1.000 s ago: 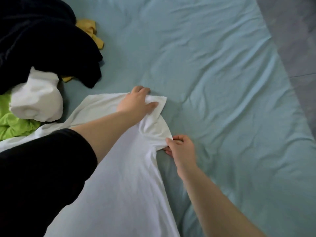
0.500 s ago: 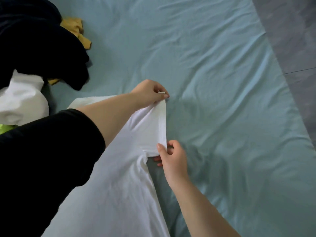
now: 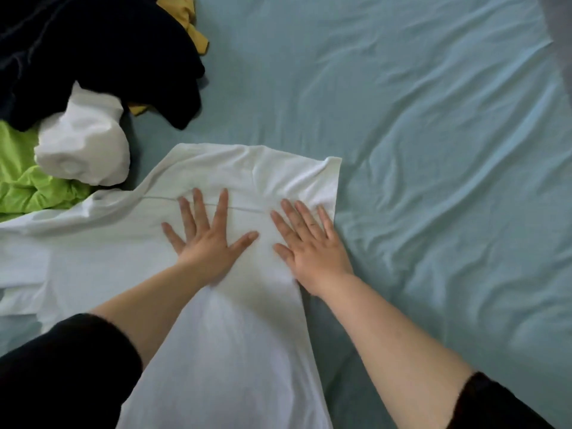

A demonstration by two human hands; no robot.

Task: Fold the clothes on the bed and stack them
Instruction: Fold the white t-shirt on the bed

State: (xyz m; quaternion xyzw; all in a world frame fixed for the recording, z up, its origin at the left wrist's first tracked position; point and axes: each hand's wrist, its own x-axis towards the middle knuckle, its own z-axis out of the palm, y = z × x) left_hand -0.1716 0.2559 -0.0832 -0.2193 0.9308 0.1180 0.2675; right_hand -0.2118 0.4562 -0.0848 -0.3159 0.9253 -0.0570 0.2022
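Note:
A white T-shirt (image 3: 223, 335) lies spread on the light blue bed sheet (image 3: 418, 150), its right sleeve folded inward over the chest. My left hand (image 3: 207, 239) rests flat on the shirt's upper middle, fingers spread. My right hand (image 3: 312, 246) lies flat beside it on the folded sleeve, close to the shirt's right edge, fingers apart. Neither hand holds anything.
A heap of unfolded clothes sits at the upper left: a black garment (image 3: 93, 48), a bunched white piece (image 3: 83, 147), a lime green one (image 3: 28, 184) and a bit of yellow cloth (image 3: 195, 29). Grey floor (image 3: 560, 32) shows beyond the bed's right edge.
Both hands had pinched the right sleeve and lifted it. Now the sleeve lies folded over the shirt and both hands have let go and press flat on it.

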